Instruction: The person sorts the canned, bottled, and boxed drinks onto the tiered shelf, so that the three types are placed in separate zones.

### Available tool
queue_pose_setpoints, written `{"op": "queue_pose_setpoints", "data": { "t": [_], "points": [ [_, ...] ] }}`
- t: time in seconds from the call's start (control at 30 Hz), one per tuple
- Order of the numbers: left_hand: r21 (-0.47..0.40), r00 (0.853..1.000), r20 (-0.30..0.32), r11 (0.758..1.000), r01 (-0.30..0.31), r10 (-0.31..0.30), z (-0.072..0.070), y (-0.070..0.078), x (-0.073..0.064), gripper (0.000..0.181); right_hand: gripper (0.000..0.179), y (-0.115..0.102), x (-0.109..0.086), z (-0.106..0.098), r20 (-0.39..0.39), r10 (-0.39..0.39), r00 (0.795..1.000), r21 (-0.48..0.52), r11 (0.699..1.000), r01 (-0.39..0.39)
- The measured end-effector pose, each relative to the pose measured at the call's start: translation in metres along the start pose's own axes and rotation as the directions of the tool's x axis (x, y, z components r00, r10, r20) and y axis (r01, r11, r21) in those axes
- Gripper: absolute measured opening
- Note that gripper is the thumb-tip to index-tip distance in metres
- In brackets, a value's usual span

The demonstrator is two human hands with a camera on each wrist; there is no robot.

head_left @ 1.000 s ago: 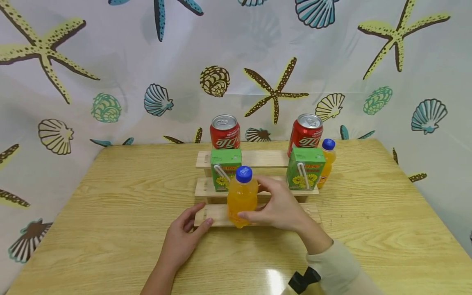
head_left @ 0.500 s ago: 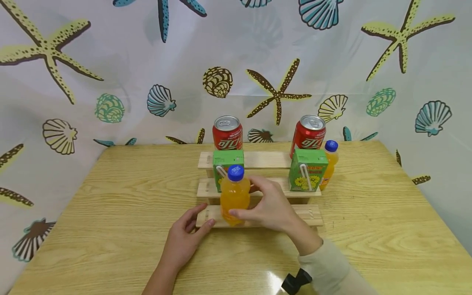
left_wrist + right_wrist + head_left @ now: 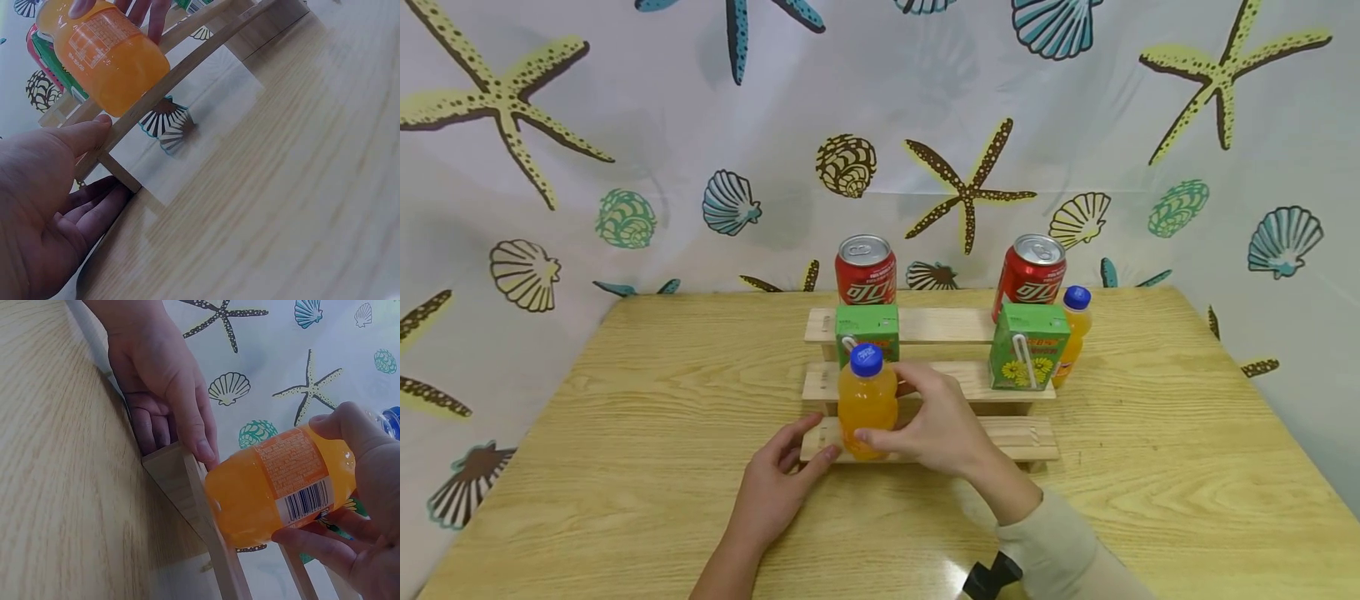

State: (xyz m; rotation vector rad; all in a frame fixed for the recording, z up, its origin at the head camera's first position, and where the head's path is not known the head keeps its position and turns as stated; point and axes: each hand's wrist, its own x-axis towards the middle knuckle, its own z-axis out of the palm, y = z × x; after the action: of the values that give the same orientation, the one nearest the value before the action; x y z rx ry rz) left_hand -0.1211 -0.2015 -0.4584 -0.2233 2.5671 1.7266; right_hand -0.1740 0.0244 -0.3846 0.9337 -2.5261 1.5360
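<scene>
A bottle of orange drink point(image 3: 868, 402) with a blue cap stands upright at the left end of the lowest step of a wooden tiered rack point(image 3: 955, 437). My right hand point(image 3: 936, 425) grips it from the right, thumb across the front and fingers behind. Its printed label and barcode show in the right wrist view. My left hand point(image 3: 784, 477) holds the left end of that same step; the thumb point(image 3: 94, 134) lies along the step close to the bottle's base, the fingers round the side of the rack.
On the middle step stand two green drink cartons point(image 3: 1030, 346), the left one partly hidden behind the bottle. Two red soda cans point(image 3: 867, 271) are on the top step. Another orange drink bottle point(image 3: 1072, 333) stands at the rack's right. A patterned cloth point(image 3: 775, 100) hangs behind the wooden table point(image 3: 625, 433).
My right hand has moved the bottle left along the lowest step, from near its left-middle to its left end. The left hand has stayed on the rack.
</scene>
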Motion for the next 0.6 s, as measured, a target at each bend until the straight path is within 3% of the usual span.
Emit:
{"op": "queue_pose_setpoints", "data": {
  "t": [0.2, 0.6],
  "points": [
    [-0.004, 1.000, -0.002, 1.000, -0.011, 0.011, -0.0006, -0.0006, 0.0002, 0.065, 0.058, -0.0012, -0.0004, 0.0016, 0.004, 0.015, 1.000, 0.023, 1.000, -0.015],
    [0.000, 1.000, -0.002, 1.000, -0.007, 0.007, -0.0009, -0.0010, -0.0003, 0.066, 0.061, -0.0062, -0.0062, 0.0067, -0.035, 0.134, 0.990, 0.074, 0.989, -0.132]
  ]
}}
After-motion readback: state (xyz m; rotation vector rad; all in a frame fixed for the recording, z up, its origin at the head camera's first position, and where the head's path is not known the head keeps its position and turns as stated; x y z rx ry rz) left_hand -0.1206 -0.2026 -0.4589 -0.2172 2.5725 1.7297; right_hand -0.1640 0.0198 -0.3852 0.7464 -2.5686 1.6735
